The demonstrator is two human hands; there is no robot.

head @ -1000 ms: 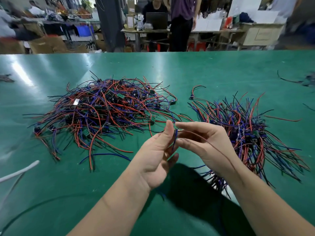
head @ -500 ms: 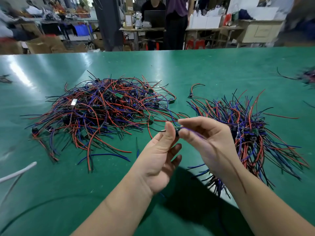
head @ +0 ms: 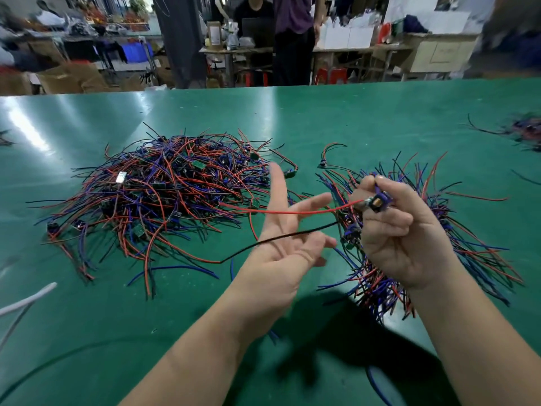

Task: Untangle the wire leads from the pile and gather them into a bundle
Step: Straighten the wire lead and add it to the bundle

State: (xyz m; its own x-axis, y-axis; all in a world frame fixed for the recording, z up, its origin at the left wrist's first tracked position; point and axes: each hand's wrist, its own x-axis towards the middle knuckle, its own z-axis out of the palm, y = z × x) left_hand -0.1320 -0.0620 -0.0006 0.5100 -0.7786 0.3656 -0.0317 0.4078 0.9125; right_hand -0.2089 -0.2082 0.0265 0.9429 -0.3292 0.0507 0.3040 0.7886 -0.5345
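Now that the left hand (head: 287, 247) has let go, fingers spread, the right hand (head: 401, 230) pinches the lead's connector (head: 379, 202) just over the bundle (head: 468, 244), so it's basically clear of the pile (head: 164, 194).

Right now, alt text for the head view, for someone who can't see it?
The right hand pinches one wire lead by its small module, its red and black wires trailing left across the open, spread fingers of the left hand. On the green table, a tangled pile lies to the left and a gathered bundle to the right.
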